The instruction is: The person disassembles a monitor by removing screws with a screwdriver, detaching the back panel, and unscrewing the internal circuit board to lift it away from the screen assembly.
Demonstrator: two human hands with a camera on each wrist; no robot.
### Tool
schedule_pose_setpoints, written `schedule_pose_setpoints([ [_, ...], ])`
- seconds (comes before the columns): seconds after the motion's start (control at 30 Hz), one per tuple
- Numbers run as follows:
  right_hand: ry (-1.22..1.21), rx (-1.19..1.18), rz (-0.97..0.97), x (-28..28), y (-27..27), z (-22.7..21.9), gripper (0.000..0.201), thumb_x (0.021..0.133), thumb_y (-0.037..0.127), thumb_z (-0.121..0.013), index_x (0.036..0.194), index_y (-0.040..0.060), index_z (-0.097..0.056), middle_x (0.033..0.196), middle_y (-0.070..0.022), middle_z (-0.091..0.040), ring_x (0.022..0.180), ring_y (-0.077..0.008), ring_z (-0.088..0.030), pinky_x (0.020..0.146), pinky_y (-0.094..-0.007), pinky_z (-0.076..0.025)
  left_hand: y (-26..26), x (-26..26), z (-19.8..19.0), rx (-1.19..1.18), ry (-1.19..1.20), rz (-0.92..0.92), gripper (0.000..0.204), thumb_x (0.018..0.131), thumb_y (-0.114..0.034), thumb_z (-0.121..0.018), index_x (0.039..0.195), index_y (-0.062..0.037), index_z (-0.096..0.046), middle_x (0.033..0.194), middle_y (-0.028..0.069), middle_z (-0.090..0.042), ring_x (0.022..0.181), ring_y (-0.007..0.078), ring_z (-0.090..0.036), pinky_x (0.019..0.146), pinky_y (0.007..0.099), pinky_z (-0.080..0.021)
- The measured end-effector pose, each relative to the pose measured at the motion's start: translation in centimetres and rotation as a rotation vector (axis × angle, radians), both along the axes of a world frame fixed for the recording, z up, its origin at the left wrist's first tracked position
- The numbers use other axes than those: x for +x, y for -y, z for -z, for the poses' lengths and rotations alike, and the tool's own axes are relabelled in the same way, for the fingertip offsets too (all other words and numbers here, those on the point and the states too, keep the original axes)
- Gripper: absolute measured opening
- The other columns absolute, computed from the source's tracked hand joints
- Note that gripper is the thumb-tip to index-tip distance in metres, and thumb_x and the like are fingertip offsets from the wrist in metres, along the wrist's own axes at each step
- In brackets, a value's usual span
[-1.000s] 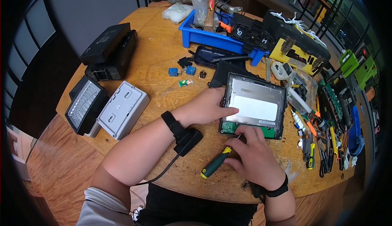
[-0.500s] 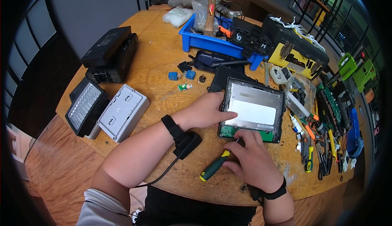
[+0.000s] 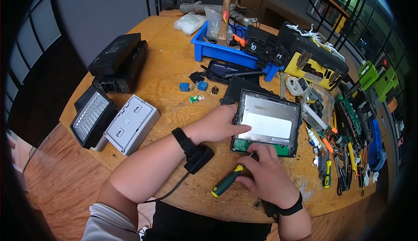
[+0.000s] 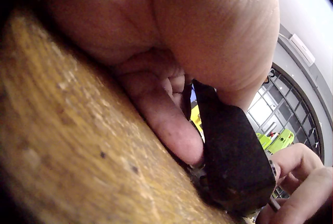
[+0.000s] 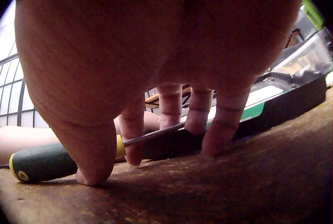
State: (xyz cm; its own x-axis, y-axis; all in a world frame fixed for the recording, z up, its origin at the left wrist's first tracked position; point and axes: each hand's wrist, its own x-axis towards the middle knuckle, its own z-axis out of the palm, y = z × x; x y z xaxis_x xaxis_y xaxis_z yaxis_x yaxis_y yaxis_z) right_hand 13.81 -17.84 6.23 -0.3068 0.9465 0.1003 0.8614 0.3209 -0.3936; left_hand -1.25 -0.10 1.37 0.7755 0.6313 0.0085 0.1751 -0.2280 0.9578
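An opened display unit (image 3: 266, 108) with a black frame, silver metal back and white label lies near the table's front. Along its near edge runs a green circuit board (image 3: 282, 150). My left hand (image 3: 215, 122) grips the unit's left side, thumb on the metal back and other fingers curled under the black casing (image 4: 234, 151). With my right hand (image 3: 271, 175) I hold a screwdriver (image 3: 226, 182) with a green and yellow handle, low over the table. In the right wrist view its shaft (image 5: 151, 134) passes by the fingers toward the unit; the tip is hidden.
Behind the unit stands a blue bin (image 3: 230, 53) with a hammer (image 3: 224, 19). Hand tools (image 3: 344, 162) crowd the right side, near a black and yellow toolbox (image 3: 313, 51). Blue relays (image 3: 201, 85), a grey casing (image 3: 133, 121) and an LED lamp (image 3: 92, 117) are on the left.
The head view has tilted, so the table sits slightly lower in it. Both hands keep nearly the same hold on the display unit and the screwdriver.
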Motion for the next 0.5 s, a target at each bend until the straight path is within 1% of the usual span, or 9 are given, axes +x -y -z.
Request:
schedule_pose_setpoints([
  [0.17, 0.002, 0.003, -0.005, 0.03, -0.04, -0.02, 0.038, 0.079, 0.019, -0.082, 0.111, 0.0072, -0.066, 0.12, -0.0144, -0.051, 0.115, -0.037, -0.05, 0.096, -0.044, -0.049, 0.07, -0.04, -0.19, 0.008, 0.021, 0.001, 0.041, 0.093, -0.025, -0.074, 0.118, 0.0053, -0.061, 0.087, 0.0116, -0.07, 0.066, 0.0152, -0.067, 0.058, 0.0285, -0.056],
  [0.23, 0.004, -0.005, -0.004, 0.06, -0.02, -0.02, 0.038, 0.079, 0.019, -0.083, 0.111, 0.0073, -0.067, 0.12, -0.0143, -0.051, 0.115, -0.037, -0.05, 0.096, -0.0441, -0.049, 0.13, -0.2, -0.75, -0.006, -0.046, 0.016, 0.047, 0.093, -0.026, -0.076, 0.125, 0.004, -0.059, 0.09, 0.009, -0.069, 0.07, 0.0116, -0.065, 0.059, 0.0265, -0.055],
  [0.33, 0.003, -0.001, -0.005, 0.1, -0.05, 0.08, 0.038, 0.079, 0.02, -0.083, 0.111, 0.0074, -0.067, 0.12, -0.0142, -0.051, 0.115, -0.037, -0.05, 0.096, -0.0443, -0.05, -0.01, -0.05, -0.22, -0.01, -0.028, 0.012, 0.047, 0.094, -0.027, -0.076, 0.124, 0.0048, -0.059, 0.088, 0.0093, -0.069, 0.069, 0.0121, -0.065, 0.059, 0.0271, -0.055],
  [0.5, 0.005, -0.003, -0.003, 0.04, -0.05, 0.02, 0.038, 0.079, 0.02, -0.083, 0.111, 0.0074, -0.067, 0.12, -0.0141, -0.05, 0.115, -0.037, -0.05, 0.096, -0.0443, -0.05, 0.12, -0.13, -0.5, -0.009, -0.025, 0.005, 0.047, 0.094, -0.027, -0.076, 0.124, 0.0051, -0.059, 0.089, 0.0094, -0.069, 0.069, 0.0124, -0.066, 0.059, 0.0274, -0.055],
])
